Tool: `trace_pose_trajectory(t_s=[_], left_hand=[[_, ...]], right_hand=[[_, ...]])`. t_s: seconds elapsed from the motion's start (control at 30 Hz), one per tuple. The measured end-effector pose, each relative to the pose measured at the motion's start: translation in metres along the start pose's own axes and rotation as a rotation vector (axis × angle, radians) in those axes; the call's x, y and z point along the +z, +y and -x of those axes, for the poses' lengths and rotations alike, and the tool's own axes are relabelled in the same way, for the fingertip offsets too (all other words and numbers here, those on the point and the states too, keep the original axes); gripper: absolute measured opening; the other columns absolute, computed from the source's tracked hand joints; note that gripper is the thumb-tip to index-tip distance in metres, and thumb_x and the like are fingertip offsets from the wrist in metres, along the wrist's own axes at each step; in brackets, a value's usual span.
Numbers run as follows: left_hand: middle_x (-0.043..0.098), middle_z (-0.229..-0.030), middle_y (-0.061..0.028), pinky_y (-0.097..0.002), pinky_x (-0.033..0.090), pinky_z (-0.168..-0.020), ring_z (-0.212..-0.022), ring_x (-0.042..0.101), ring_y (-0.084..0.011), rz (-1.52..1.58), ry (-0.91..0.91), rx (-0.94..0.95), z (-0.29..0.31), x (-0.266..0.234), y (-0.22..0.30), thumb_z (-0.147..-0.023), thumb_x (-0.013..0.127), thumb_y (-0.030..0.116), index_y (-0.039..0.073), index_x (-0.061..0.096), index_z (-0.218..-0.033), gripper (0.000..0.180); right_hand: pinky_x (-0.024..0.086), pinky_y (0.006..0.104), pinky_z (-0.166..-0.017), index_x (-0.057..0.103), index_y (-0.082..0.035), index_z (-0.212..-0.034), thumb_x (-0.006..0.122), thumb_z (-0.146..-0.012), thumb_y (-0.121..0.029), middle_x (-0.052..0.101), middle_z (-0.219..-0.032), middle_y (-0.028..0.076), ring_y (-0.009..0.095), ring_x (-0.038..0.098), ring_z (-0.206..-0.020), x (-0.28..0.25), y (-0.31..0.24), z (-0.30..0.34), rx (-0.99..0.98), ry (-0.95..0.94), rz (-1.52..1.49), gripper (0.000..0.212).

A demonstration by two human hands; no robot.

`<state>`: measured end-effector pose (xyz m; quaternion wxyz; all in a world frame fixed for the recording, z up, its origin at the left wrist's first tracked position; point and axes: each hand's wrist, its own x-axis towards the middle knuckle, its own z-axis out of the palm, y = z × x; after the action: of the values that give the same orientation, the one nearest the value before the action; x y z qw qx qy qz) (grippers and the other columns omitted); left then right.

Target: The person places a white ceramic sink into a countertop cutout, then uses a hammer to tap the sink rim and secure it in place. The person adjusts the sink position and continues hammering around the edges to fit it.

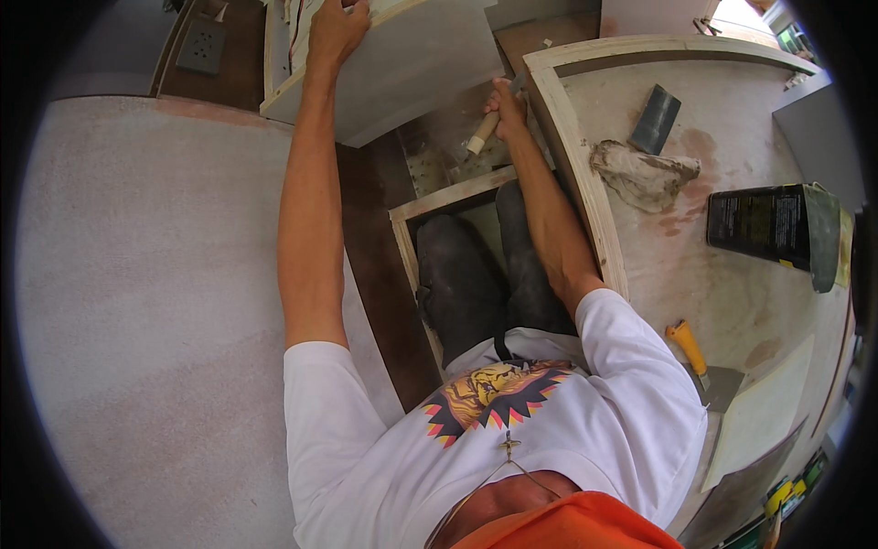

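My left hand (pixel 338 35) reaches to the top of the head view, over the pale wooden edge of a grey-white cabinet panel (pixel 412 69). Its fingers are curled, and the picture's edge cuts off part of them, so what they hold is hidden. In my right hand (pixel 508 108) is a putty knife with a light wooden handle (pixel 482 134), the handle's end pointing down and left. The grey blade shows only in part, beside the corner of a raised wooden frame (pixel 569 128).
On the right-hand surface lie a dark flat block (pixel 656 119), a dirty rag (pixel 645 174), a black rectangular can (pixel 764 224) and a yellow-handled scraper (pixel 686 345). A wide whitish panel (pixel 174 274) fills the left. My legs stand inside a wooden frame (pixel 450 194).
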<state>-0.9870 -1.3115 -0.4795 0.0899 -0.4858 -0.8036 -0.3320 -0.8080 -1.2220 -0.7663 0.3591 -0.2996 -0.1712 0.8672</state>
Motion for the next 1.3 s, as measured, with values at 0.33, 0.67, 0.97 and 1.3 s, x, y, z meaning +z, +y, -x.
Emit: trace_pose_trajectory(t_s=[0.33, 0.67, 0.97, 1.3], left_hand=[[0.071, -0.104, -0.0197, -0.0404, 0.052, -0.087, -0.097, 0.068, -0.0342, -0.023, 0.013, -0.026, 0.005, -0.001, 0.000, -0.090, 0.058, 0.016, 0.006, 0.056, -0.137, 0.048], [0.071, -0.102, -0.0209, -0.0415, 0.052, -0.089, -0.099, 0.068, -0.0360, -0.002, 0.048, 0.085, -0.002, 0.005, 0.005, -0.090, 0.057, 0.016, 0.006, 0.056, -0.136, 0.048], [0.071, -0.102, -0.0217, -0.0423, 0.052, -0.088, -0.098, 0.068, -0.0381, -0.008, 0.051, 0.076, 0.002, 0.003, -0.005, -0.089, 0.055, 0.017, 0.006, 0.056, -0.136, 0.048], [0.072, -0.102, -0.0211, -0.0422, 0.052, -0.088, -0.097, 0.068, -0.0380, 0.004, 0.040, 0.025, 0.005, 0.002, 0.002, -0.089, 0.055, 0.016, 0.006, 0.057, -0.136, 0.048]], right_hand=[[0.045, 0.0282, -0.049, 0.050, -0.007, -0.115, 0.053, -0.099, -0.018, 0.054, -0.080, 0.003, 0.010, 0.047, -0.056, 0.011, -0.001, 0.055, 0.161, -0.001, 0.265, 0.020], [0.044, 0.0274, -0.046, 0.045, -0.007, -0.124, 0.046, -0.099, -0.007, 0.052, -0.080, 0.003, 0.009, 0.047, -0.056, 0.022, -0.033, 0.041, 0.129, -0.050, 0.369, 0.026], [0.043, 0.0263, -0.045, 0.045, -0.009, -0.123, 0.047, -0.097, -0.005, 0.050, -0.074, 0.001, 0.008, 0.046, -0.054, 0.021, -0.026, 0.054, 0.105, -0.055, 0.381, 0.026], [0.040, 0.0254, -0.050, 0.062, -0.007, -0.101, 0.056, -0.099, -0.022, 0.048, -0.069, -0.002, 0.010, 0.044, -0.055, -0.013, -0.019, 0.003, 0.095, -0.240, -0.165, 0.016]])
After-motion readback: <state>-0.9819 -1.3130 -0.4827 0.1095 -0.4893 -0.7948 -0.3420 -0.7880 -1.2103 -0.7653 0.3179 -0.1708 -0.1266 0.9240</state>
